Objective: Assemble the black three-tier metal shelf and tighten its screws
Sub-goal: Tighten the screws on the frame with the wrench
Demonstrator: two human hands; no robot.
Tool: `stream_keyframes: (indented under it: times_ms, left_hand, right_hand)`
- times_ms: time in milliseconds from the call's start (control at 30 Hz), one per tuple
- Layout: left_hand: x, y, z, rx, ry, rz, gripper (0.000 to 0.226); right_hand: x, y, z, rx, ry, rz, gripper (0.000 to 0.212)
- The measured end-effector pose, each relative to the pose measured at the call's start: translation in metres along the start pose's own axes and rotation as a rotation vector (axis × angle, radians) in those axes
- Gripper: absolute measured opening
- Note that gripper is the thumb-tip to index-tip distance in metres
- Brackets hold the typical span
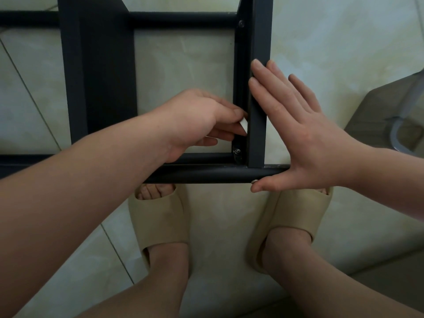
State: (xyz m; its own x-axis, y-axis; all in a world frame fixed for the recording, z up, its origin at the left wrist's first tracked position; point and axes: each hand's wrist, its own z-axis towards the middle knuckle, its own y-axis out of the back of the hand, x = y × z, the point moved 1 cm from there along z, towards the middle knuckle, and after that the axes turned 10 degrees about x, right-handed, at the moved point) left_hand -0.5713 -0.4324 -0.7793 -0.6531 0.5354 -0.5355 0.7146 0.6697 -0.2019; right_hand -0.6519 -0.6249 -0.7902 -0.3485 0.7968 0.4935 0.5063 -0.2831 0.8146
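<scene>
Ahead points shelf post (258, 125); left hand (195, 120) pinches tool (244, 125).

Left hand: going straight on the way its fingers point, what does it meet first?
The upright post, almost at once: the white piece pinched by the left hand looks to be against it, though depth is unclear.

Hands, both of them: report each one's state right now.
Left hand: pinches a small white piece beside the upright post.
Right hand: open, pressed flat against the post.
</scene>
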Motion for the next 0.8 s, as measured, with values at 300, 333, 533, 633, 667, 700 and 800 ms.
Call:
stream_keyframes:
  times_ms: [300,333,533,633,667,700,800]
  left_hand:
    - [-0.0001,0.0002,-0.0016,-0.022,0.033,0.067,0.011]
    - [-0.0004,-0.0001,-0.0017,-0.02,0.033,0.055,0.011]
    - [-0.0022,-0.0024,-0.0022,0.0,0.041,0.032,0.011]
    - [-0.0034,-0.003,-0.0021,-0.003,0.034,0.032,0.011]
    - [-0.0036,-0.0032,-0.0023,-0.002,0.033,0.031,0.012]
    - [-0.0039,-0.0033,-0.0024,-0.001,0.033,0.031,0.013]
    - [-0.0045,-0.0035,-0.0028,0.005,0.037,0.031,0.014]
  right_hand:
    - [0.0,-0.0001,-0.0001,0.003,0.002,0.0,0.13]
    - [-0.0001,-0.0001,0.0,0.001,0.003,-0.002,0.13]
    - [-0.0003,-0.0007,0.0007,-0.003,0.006,-0.003,0.129]
    - [-0.0008,-0.0003,0.0004,-0.003,0.007,-0.004,0.129]
    - [-0.001,0.0,0.0003,-0.002,0.007,-0.005,0.129]
    - [-0.0011,0.0001,0.0002,-0.002,0.008,-0.008,0.129]
    - [-0.001,0.0,0.0002,0.001,0.009,-0.015,0.13]
